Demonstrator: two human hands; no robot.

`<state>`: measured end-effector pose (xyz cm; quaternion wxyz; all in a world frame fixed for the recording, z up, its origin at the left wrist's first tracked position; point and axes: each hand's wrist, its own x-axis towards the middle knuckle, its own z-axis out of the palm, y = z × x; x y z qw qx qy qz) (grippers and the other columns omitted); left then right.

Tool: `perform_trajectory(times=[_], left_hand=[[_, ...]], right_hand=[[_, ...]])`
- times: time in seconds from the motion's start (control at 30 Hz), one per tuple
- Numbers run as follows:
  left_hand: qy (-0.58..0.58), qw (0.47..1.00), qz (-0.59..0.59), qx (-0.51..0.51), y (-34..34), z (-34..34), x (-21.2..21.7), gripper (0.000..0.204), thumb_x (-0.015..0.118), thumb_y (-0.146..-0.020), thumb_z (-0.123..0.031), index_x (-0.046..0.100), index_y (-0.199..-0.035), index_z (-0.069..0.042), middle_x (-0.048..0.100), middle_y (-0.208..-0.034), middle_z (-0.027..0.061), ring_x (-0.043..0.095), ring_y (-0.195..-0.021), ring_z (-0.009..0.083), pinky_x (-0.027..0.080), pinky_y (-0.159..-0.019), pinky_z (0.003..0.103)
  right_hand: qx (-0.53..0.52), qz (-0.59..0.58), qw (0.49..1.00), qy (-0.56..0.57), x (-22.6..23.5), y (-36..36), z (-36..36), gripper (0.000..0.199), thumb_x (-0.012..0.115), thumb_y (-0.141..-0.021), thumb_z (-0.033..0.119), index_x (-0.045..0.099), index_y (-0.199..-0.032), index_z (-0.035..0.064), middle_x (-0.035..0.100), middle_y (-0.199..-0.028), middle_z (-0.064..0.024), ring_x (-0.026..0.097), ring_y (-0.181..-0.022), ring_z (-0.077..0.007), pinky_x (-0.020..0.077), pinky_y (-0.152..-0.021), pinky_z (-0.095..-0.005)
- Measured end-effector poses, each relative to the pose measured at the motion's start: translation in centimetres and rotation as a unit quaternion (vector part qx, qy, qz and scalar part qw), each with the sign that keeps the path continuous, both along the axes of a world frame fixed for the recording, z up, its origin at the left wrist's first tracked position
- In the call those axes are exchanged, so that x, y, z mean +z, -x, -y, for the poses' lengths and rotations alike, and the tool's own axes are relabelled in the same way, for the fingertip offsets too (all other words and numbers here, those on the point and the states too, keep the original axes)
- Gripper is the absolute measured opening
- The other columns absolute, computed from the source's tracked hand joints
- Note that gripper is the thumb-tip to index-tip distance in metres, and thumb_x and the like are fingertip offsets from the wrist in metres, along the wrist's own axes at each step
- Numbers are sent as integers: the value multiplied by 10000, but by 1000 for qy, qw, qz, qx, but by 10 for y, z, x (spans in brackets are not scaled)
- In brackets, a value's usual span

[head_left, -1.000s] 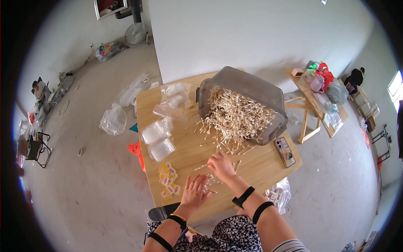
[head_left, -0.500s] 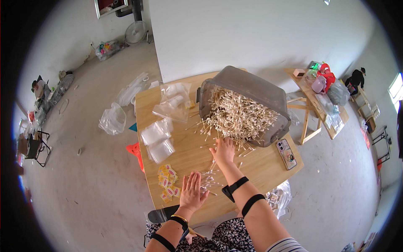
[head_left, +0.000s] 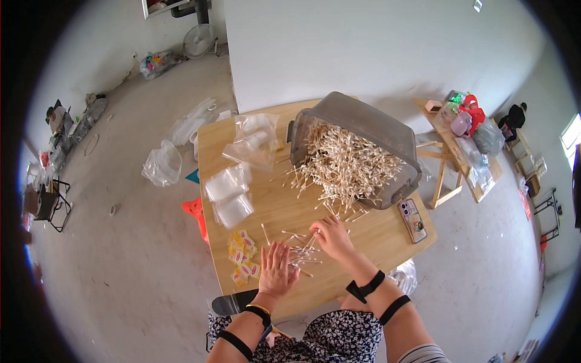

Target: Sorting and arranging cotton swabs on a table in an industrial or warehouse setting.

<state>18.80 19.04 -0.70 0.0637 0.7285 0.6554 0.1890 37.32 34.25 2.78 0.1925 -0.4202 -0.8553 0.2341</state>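
A small loose pile of cotton swabs (head_left: 304,255) lies on the wooden table (head_left: 275,196) in front of me. My left hand (head_left: 276,271) rests at the pile's left side, fingers stretched out and palm down; swabs beneath the palm are partly hidden. My right hand (head_left: 334,237) is closed in a pinch at the pile's upper right, with a few swabs sticking out from its fingertips. Beyond it a grey plastic tub (head_left: 369,124) lies tipped on its side. A large heap of cotton swabs (head_left: 351,163) spills from its mouth onto the tabletop.
Yellow-and-white paper labels (head_left: 242,257) lie left of my left hand. Clear plastic bags (head_left: 230,193) lie behind them. At the right edge is a phone (head_left: 413,221). A second wooden table (head_left: 484,181) holds bags. Two other people sit far off at the sides.
My right hand has come back from the edge of the large heap to the small pile, its fingers now closed round swabs. The left hand has barely moved.
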Motion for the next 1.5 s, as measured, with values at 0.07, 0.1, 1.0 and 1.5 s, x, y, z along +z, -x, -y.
perform_trajectory(times=[0.07, 0.1, 1.0, 1.5], left_hand=[[1, 1000, 30, 1, 0, -2, 8, 713, 585, -920, -401, 377, -1466, 7, 351, -1520, 181, 256, -1470, 380, 161, -1221, 586], [2, 998, 58, 4, -1, -2, 11, 695, 606, -912, -380, 392, -1453, 0, 351, -1517, 186, 251, -1468, 395, 153, -1221, 593], [-22, 996, 83, -21, 31, -66, 10, 51, 705, -820, -116, 693, -869, -126, 630, -852, 41, 604, -932, 277, 420, -895, 415], [71, 971, 31, 226, 77, -71, 14, 145, 747, -808, -252, 661, -776, -141, 653, -961, 54, 574, -1069, 271, 357, -960, 415]], right_hand=[[-2, 16, 1000, -16, 5, -14, 5, 246, 674, -827, 56, 658, -1062, 127, 608, -1133, -57, 533, -1121, -305, 439, -983, -439], [-3, 30, 999, -31, 5, -19, 7, 318, 681, -809, 46, 660, -1114, 136, 582, -1197, -57, 516, -1163, -305, 425, -1015, -444], [-78, 17, 991, -110, -28, -15, -4, 93, 696, -760, 79, 662, -836, 121, 561, -1000, -64, 512, -1048, -298, 421, -933, -429], [-165, -85, 979, -79, -18, -1, 48, 144, 671, -793, 48, 677, -920, 115, 587, -1021, -94, 531, -1012, -333, 436, -882, -443]])
